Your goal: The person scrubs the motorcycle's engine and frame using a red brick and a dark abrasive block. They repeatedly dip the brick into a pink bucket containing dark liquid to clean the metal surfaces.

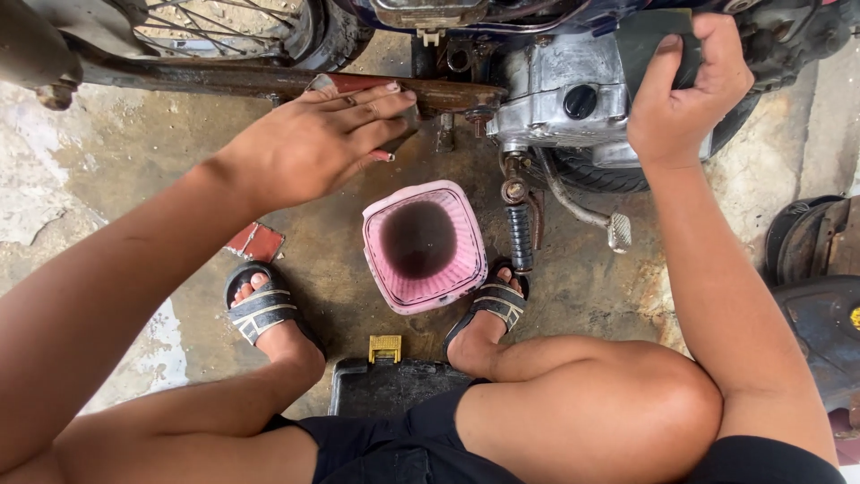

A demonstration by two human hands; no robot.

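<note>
I crouch beside a motorcycle. My left hand (313, 143) lies flat with fingers together on a rusty frame bar (269, 82), and a small red-tipped thing pokes out below the fingers. My right hand (685, 90) grips the dark edge of the motorcycle body above the silver engine case (560, 94). Below the engine a pink square plastic container (423, 246) stands on the floor with dark liquid inside. A black rubber footpeg (520, 237) hangs beside it.
A spoked rear wheel (224, 22) sits at top left. A kick lever with a metal pedal (618, 233) juts out right of the container. A black case with a yellow latch (385, 376) lies between my sandalled feet. Dark round parts (815, 269) sit at the right edge.
</note>
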